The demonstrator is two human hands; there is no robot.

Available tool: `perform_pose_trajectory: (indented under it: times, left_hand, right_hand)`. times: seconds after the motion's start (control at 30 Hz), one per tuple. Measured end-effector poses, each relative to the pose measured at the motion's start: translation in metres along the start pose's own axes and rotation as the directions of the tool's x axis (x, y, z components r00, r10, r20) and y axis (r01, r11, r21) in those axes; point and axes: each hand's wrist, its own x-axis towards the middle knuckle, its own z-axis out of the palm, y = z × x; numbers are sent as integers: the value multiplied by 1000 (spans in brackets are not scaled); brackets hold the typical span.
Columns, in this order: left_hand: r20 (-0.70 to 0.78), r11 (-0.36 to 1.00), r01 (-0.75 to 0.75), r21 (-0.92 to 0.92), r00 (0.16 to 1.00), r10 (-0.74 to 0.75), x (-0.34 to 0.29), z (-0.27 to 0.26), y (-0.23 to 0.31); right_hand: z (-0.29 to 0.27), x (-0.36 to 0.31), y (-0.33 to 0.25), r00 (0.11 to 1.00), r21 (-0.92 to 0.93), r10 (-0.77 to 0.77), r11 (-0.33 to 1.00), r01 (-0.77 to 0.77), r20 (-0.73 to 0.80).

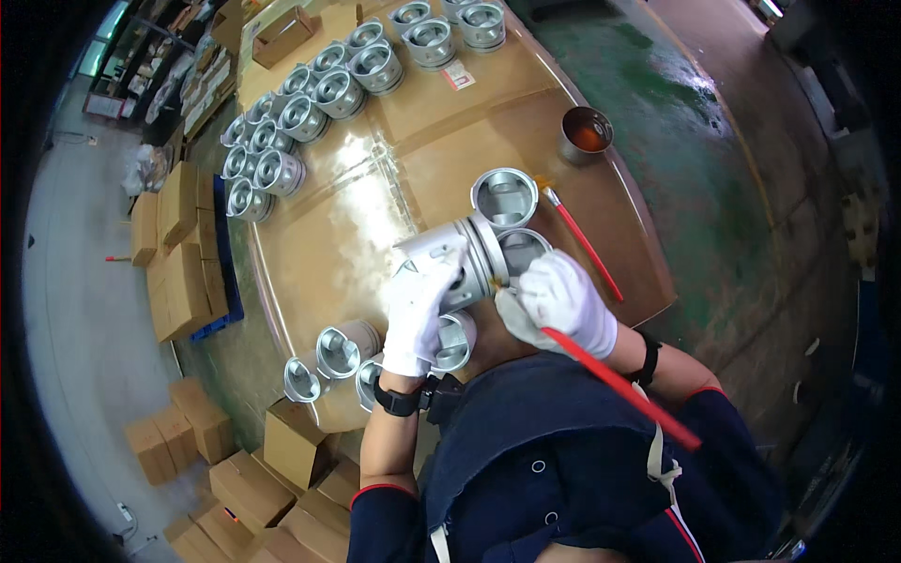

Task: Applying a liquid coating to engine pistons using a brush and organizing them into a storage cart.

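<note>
My left hand [415, 314], in a white glove, is wrapped round a silver piston [483, 246] tilted on its side above the table. In my gloved right hand [571, 298] is a brush with a long red handle [624, 387]. Its bristle end is at the grooved band of the piston; whether it touches is hard to tell. Just beyond stand two more pistons [505, 199], and beside them lies a second red-handled brush [589, 248]. Several pistons [343, 349] stand near my left forearm, partly hidden by it.
Rows of pistons [338, 92] fill the far left of the cardboard-covered table [460, 141]. A metal cup [569, 148] of amber liquid stands by the right edge. A small open carton [282, 38] sits at the far end. Cardboard boxes [188, 281] are stacked on the floor to the left.
</note>
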Motion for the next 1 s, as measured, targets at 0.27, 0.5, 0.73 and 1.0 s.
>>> perform_pose_trajectory:
  times: [0.27,0.5,0.73,1.0]
  left_hand:
    - [97,966,-171,194,983,155,74,-64,37]
    - [-62,381,4,925,988,141,259,-172,31]
    - [-137,21,135,991,972,192,331,-188,28]
    - [112,306,-231,924,926,360,218,-111,24]
  right_hand:
    - [4,-42,48,921,16,346,935,-355,179]
    - [-4,-41,61,286,420,925,162,-893,252]
    - [-1,-43,78,249,360,946,162,-919,210]
    - [5,-52,113,598,117,788,586,-802,145]
